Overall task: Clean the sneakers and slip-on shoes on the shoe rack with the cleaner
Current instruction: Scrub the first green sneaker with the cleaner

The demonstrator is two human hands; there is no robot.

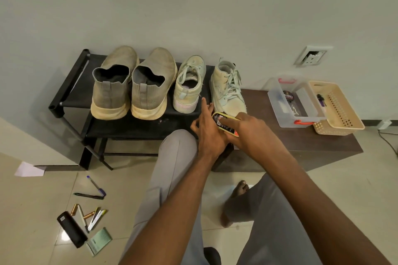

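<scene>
A black shoe rack (pixel 71 94) stands against the wall. On it sit two grey slip-on shoes (pixel 114 86) (pixel 150 88) with yellowed soles, heels toward me. To their right are two pale green lace-up sneakers (pixel 189 86) (pixel 228 90); the right one is turned sideways. Just in front of that sneaker I hold the cleaner (pixel 223 122), a small black container with a yellow rim. My left hand (pixel 207 131) grips it from the left, forefinger pointing up. My right hand (pixel 252 133) grips it from the right, with a finger lying across its top.
A dark brown bench (pixel 301 146) adjoins the rack on the right, carrying a clear plastic box (pixel 286 112) with red latches and a beige basket (pixel 342 112). Pens, a black case (pixel 72 229) and a green comb lie on the tiled floor at left. My knees and bare foot are below.
</scene>
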